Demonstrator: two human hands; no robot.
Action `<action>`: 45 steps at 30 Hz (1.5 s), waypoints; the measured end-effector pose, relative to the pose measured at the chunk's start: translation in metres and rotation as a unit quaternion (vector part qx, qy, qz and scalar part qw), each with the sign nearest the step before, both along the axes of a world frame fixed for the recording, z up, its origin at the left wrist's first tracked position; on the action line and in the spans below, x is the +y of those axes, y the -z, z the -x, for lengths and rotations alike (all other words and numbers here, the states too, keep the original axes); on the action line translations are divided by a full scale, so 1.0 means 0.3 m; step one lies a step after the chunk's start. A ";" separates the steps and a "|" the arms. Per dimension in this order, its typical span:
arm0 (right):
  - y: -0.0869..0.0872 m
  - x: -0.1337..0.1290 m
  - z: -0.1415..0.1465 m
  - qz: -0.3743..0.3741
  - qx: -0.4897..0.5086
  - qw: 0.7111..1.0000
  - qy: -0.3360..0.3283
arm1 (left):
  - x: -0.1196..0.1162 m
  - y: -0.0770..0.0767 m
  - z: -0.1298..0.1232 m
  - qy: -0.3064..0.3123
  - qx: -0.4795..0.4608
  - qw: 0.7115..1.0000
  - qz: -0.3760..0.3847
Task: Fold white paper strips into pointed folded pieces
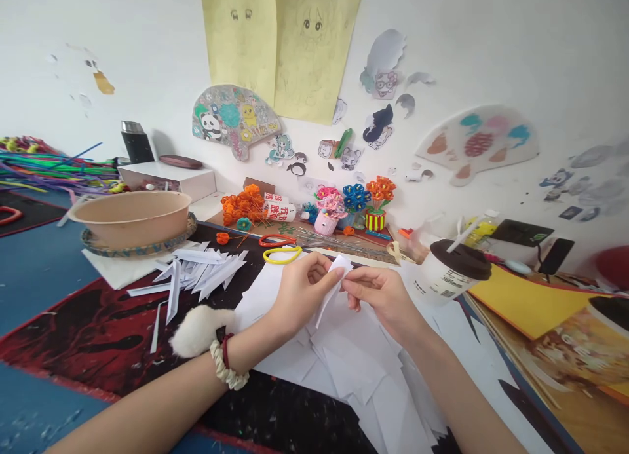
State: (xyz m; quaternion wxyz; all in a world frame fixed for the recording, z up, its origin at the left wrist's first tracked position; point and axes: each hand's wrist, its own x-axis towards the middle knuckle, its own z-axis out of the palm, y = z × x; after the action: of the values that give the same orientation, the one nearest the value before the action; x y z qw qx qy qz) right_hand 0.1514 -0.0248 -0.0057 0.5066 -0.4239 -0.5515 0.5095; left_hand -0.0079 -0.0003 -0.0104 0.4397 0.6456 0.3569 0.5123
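My left hand (307,285) pinches a narrow folded strip of white paper (327,303) between thumb and fingers. At the strip's right edge is my right hand (376,295), its thumb and fingertips pressed together on the paper near the top. Both hands are above a spread of loose white paper sheets (354,362). Left of them, a pile of folded white strips (201,270) lies on the dark red and black mat (93,329). A white fluffy ball (196,331) sits beside my left wrist.
A beige basin (130,218) stands at the left. Yellow-handled scissors (282,254) and flower pots (324,222) are behind my hands. A lidded cup (449,274) stands close to my right hand, with yellow folders (531,303) further right.
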 end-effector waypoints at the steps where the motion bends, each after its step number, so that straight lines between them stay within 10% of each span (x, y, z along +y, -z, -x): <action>1: 0.000 -0.001 0.001 0.000 0.000 1.000 0.000 | -0.001 0.000 -0.001 0.000 0.000 1.000 0.001; 30: 0.005 -0.003 0.011 -0.047 -0.022 0.999 -0.003 | -0.016 -0.003 0.002 -0.008 0.041 0.998 -0.056; 45: -0.011 -0.019 0.028 -0.155 -0.054 0.980 0.116 | -0.029 -0.011 0.005 0.033 0.029 0.995 -0.087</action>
State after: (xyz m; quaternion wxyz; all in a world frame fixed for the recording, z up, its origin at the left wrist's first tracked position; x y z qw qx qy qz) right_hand 0.1431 -0.0306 -0.0026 0.5913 -0.4285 -0.5971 0.3320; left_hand -0.0095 -0.0091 -0.0072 0.3884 0.7075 0.3022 0.5072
